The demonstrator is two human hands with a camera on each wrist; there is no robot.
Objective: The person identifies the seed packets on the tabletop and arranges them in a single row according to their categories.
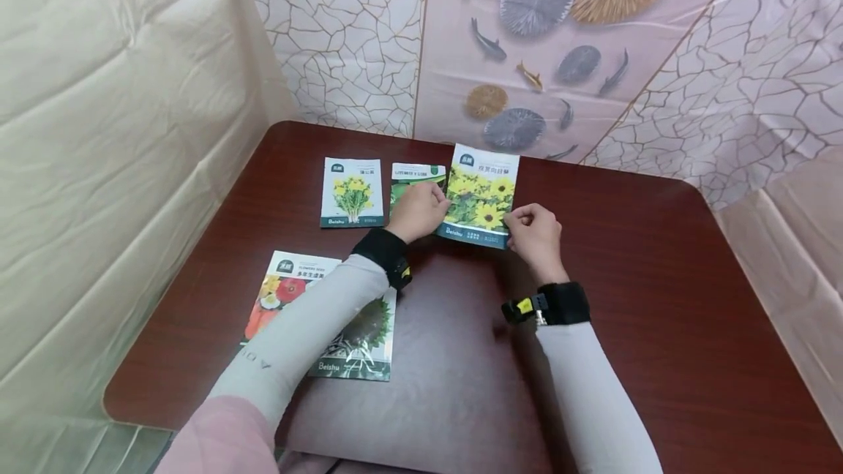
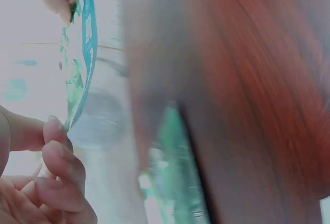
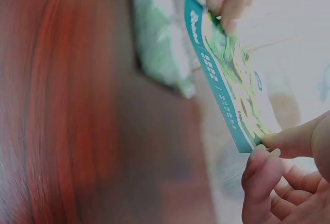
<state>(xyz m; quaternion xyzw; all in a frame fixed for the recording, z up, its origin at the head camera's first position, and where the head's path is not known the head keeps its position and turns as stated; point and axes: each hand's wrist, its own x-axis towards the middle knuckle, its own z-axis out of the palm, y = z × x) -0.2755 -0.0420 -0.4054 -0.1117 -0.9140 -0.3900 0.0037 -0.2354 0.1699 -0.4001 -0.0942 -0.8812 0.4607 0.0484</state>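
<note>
Both hands hold one seed packet (image 1: 481,196) printed with yellow flowers, raised above the back part of the table. My left hand (image 1: 418,209) pinches its left edge between thumb and fingers. On the opposite edge, near the lower corner, my right hand (image 1: 536,236) pinches it the same way. The right wrist view shows the packet's teal bottom band (image 3: 214,80) and the right thumb (image 3: 294,140) pressed on its corner. Partly hidden behind the left hand is a green seed packet (image 1: 403,180) on the table.
Left of the green packet lies a packet with a yellow-flowered plant (image 1: 353,192). Nearer the front, under the left forearm, lie a packet with red and orange flowers (image 1: 290,287) and a packet with a dark round flower head (image 1: 369,342). A patterned curtain (image 1: 349,42) hangs behind the table (image 1: 645,269).
</note>
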